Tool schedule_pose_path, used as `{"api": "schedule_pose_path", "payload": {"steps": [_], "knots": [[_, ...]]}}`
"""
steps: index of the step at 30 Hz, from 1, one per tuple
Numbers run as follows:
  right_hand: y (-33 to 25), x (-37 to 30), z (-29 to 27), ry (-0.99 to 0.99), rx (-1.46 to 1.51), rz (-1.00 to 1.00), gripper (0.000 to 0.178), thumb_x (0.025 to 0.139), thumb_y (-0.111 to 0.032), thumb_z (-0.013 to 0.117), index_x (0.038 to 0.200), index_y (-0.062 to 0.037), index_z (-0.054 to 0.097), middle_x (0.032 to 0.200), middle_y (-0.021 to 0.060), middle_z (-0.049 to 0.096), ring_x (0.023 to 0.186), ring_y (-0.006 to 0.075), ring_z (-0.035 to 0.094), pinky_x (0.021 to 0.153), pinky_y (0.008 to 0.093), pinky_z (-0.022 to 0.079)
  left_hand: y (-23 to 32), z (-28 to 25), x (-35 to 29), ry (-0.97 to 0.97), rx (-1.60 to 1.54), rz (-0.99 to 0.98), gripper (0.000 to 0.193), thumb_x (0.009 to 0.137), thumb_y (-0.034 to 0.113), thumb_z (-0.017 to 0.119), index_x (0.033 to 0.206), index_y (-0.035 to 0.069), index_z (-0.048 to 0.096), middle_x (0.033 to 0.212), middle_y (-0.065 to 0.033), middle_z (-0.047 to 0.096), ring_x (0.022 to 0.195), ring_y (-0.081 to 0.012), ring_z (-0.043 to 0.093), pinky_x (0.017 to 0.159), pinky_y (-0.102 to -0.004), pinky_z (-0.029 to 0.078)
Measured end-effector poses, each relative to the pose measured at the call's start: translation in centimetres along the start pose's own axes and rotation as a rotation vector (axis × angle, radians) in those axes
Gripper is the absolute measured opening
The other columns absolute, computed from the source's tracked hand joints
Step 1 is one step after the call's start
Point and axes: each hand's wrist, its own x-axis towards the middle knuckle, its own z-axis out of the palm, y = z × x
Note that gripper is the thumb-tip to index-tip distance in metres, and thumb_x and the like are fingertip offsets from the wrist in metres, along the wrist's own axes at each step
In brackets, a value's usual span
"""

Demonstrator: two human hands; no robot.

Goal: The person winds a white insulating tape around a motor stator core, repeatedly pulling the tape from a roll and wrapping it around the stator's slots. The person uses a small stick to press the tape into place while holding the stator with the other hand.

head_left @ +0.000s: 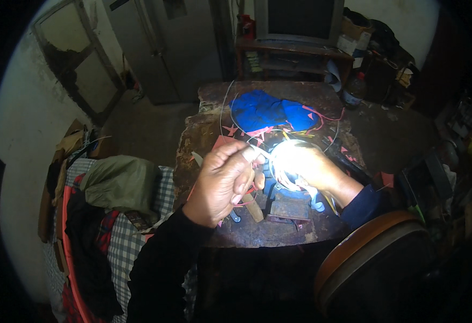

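My left hand [222, 180] is closed in a pinch on a thin pale strip [262, 153], at the near left of a round part. My right hand [314, 167], washed out by bright light, grips that round part [280, 178] from its right side; pale strands run along its rim, and glare hides what it is exactly. A thin wire [223, 105] loops up from near my left fingers. Below the round part stands a dusty grey metal block [288, 209]. A flat wooden piece [253, 209] lies beside it, under my left hand.
A blue cloth [257, 110] lies on the worn dark table [209, 116] among pink scraps [258, 132]. An orange-rimmed round object [362, 237] rises at the near right. A checked cloth [125, 264] and a green-grey bag [120, 183] are at left. A bottle [354, 90] stands beyond the table.
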Motion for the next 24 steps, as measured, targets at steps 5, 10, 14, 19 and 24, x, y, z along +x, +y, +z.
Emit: {"api": "schedule_pose_path", "payload": {"steps": [5, 10, 14, 19, 24], "knots": [[-1.7, -0.7, -1.8, 0.070, 0.201, 0.484, 0.021, 0.106, -0.014, 0.067, 0.118, -0.0032, 0.081, 0.087, 0.0027, 0.076, 0.060, 0.0056, 0.058, 0.053, 0.0219, 0.043, 3.6, 2.7, 0.0, 0.126, 0.139, 0.019, 0.025, 0.113, 0.016, 0.056, 0.099, -0.001, 0.069, 0.048, 0.0032, 0.044, 0.037, -0.0080, 0.040, 0.062, -0.0320, 0.053], [-4.7, -0.2, -2.5, -0.048, 0.255, 0.600, 0.026, 0.104, -0.027, 0.071, 0.103, -0.0029, 0.081, 0.081, 0.0032, 0.075, 0.051, 0.0061, 0.051, 0.045, 0.0255, 0.039, 4.2, 4.5, -1.6, -0.060, 0.609, -0.090, 0.024, 0.110, 0.016, 0.058, 0.105, -0.004, 0.071, 0.066, -0.0079, 0.067, 0.054, -0.0148, 0.064, 0.071, -0.0304, 0.059], [-6.5, -1.0, -1.1, -0.244, 0.266, 0.522, 0.039, 0.105, -0.039, 0.072, 0.096, -0.0011, 0.075, 0.073, 0.0026, 0.067, 0.058, 0.0117, 0.063, 0.050, 0.0280, 0.046, -0.1, 7.7, -4.2, -0.365, 0.851, 0.201, 0.020, 0.109, 0.013, 0.058, 0.115, -0.004, 0.067, 0.083, -0.0116, 0.066, 0.070, -0.0198, 0.064, 0.079, -0.0335, 0.058], [-7.7, -2.9, -1.5, -0.248, 0.010, 0.656, 0.030, 0.101, -0.026, 0.078, 0.103, 0.0039, 0.076, 0.081, 0.0069, 0.072, 0.069, 0.0165, 0.071, 0.065, 0.0336, 0.057, -6.1, 10.8, -5.6, -0.412, 1.014, 0.717, 0.025, 0.107, 0.009, 0.059, 0.127, -0.005, 0.061, 0.104, -0.0162, 0.065, 0.089, -0.0261, 0.065, 0.089, -0.0373, 0.056], [-11.7, -4.7, -3.0, -0.259, 0.156, 0.450, 0.023, 0.105, -0.018, 0.070, 0.108, 0.0035, 0.077, 0.085, 0.0068, 0.073, 0.075, 0.0135, 0.071, 0.068, 0.0281, 0.057, -7.1, 8.1, -5.4, -0.165, 1.008, 0.994, 0.036, 0.106, 0.006, 0.059, 0.139, -0.006, 0.055, 0.124, -0.0209, 0.063, 0.109, -0.0323, 0.066, 0.099, -0.0411, 0.055]]}}
